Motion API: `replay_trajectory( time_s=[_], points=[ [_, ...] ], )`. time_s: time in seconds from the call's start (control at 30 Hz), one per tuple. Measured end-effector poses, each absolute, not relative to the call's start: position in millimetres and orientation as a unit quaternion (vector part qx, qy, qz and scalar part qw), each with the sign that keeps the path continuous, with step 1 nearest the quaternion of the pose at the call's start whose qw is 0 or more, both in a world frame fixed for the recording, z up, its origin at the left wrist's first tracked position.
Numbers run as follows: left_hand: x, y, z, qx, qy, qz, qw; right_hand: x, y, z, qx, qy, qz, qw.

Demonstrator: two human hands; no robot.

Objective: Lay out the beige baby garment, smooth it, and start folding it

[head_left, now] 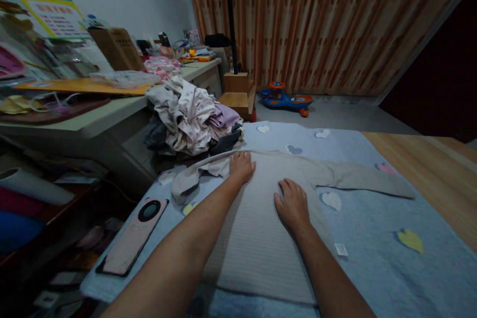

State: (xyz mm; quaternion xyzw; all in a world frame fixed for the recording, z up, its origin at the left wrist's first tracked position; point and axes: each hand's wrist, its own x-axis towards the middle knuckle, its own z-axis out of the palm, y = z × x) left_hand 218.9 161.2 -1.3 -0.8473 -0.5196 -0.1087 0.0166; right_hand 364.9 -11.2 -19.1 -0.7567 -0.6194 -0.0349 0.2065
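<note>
Cream ribbed sweater [257,228], spread flat on a pale blue quilt [372,223] close to the quilt's near edge, one sleeve stretched toward the right edge and the other bunched at the left. Left hand [241,168] open, palm down on the sweater's top edge; right hand [293,204] open, fingers lightly curled on the chest, neither gripping. Along the quilt's left edge, a pink flat case [131,237] with a round black ring. Past the far left corner, a heap of clothes [190,119] against a white desk [74,126]; farther off, a blue toy ride-on car [286,99] before striped curtains [316,20].
</note>
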Motion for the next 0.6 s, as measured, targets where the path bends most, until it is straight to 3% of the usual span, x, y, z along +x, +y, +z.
replay_trajectory(
  time_s=[0.23,0.6],
  points=[
    [216,168,-12,-0.887,-0.444,-0.128,0.006,366,-11,-19,-0.763,-0.607,-0.018,0.221],
    [216,172,-13,-0.863,-0.501,-0.05,-0.03,365,-13,-15,-0.764,-0.604,-0.01,0.226]
  ],
)
